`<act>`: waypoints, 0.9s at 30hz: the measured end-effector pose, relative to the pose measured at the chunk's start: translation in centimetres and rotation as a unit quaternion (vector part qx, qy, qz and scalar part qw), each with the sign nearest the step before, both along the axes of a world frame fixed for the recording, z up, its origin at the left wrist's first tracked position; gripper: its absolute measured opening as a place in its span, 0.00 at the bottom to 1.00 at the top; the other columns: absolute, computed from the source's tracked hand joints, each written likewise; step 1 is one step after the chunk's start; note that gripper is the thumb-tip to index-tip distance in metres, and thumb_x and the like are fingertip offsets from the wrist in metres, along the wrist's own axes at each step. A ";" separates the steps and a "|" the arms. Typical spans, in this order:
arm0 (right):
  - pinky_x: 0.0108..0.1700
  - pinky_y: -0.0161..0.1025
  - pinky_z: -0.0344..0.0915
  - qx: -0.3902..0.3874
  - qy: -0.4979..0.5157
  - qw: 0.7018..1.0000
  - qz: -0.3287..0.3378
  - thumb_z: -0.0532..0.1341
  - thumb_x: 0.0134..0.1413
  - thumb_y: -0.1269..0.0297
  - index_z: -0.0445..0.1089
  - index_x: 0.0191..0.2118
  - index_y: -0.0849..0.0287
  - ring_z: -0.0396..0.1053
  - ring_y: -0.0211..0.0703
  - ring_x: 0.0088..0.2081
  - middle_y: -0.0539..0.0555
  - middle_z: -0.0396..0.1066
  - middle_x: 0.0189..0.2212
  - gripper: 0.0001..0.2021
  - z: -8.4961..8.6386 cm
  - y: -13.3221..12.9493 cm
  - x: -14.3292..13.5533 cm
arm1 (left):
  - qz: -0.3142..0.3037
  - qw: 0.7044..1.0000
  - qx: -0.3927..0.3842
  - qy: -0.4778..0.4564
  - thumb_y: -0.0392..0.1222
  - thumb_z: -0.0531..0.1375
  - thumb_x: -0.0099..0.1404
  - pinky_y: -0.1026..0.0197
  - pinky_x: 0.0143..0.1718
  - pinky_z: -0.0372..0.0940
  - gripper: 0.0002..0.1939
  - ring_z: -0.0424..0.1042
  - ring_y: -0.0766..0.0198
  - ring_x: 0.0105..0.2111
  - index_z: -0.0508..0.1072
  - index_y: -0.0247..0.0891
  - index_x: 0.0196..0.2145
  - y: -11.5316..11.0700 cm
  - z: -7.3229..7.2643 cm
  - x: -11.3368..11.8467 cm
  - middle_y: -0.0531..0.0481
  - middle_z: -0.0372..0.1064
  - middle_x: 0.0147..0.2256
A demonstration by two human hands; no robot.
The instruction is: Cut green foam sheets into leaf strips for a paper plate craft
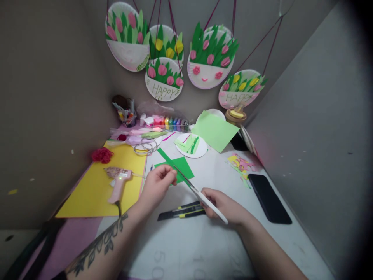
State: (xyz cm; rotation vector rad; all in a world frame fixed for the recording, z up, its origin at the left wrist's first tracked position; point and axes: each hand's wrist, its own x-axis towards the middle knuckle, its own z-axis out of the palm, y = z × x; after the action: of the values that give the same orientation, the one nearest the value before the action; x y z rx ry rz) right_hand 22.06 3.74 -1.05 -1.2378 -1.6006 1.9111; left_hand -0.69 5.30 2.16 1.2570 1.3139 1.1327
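Observation:
My left hand (159,181) is closed in a pinch on a narrow green paper strip (165,155), which slants past its fingertips. White-handled scissors (205,200) are in my right hand (220,204), their blades reaching up and left along the strip beside my left fingers. Whether the blades touch the paper, I cannot tell. Under the strip lies a darker green paper sheet (185,165), partly covered by my left hand. A black and yellow utility knife (182,211) rests on the table just below, its right end hidden by my right hand.
A pink glue gun (121,184) lies on yellow paper (84,198) at left, near red yarn (101,155). Behind are a plate with green scraps (201,149) and light green paper (215,130). A black phone (269,198) lies right. Decorated paper plates (211,74) hang above.

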 end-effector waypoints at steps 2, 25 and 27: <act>0.24 0.30 0.48 0.003 0.000 1.000 0.002 0.62 0.33 0.72 0.59 0.27 0.58 0.53 0.31 0.23 0.43 0.60 0.21 0.11 -0.1 0.0 0.0 | -0.004 1.000 -0.001 0.000 0.44 0.58 0.59 0.67 0.22 0.53 0.11 0.58 0.71 0.19 0.67 0.37 0.23 0.0 0.0 0.1 0.56 0.66 0.19; 0.23 0.30 0.47 0.007 0.002 1.000 0.005 0.62 0.34 0.72 0.59 0.27 0.58 0.53 0.31 0.23 0.43 0.58 0.21 0.11 -0.3 0.1 0.1 | -0.008 1.000 -0.005 -0.012 0.44 0.58 0.60 0.68 0.21 0.52 0.10 0.57 0.72 0.19 0.66 0.37 0.24 0.1 -0.2 -0.1 0.57 0.65 0.19; 0.23 0.30 0.47 0.005 -0.002 1.000 -0.001 0.62 0.34 0.73 0.59 0.26 0.58 0.52 0.30 0.23 0.43 0.58 0.21 0.11 -0.3 0.1 0.0 | -0.009 1.000 -0.003 -0.012 0.44 0.58 0.60 0.67 0.22 0.53 0.11 0.57 0.72 0.19 0.66 0.37 0.24 0.1 -0.2 -0.1 0.57 0.65 0.19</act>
State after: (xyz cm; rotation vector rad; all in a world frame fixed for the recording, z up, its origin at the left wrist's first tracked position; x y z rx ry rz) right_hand 22.10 3.86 -1.35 -1.2400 -1.6081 1.8991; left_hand -0.79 5.41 1.99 1.2441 1.2858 1.1268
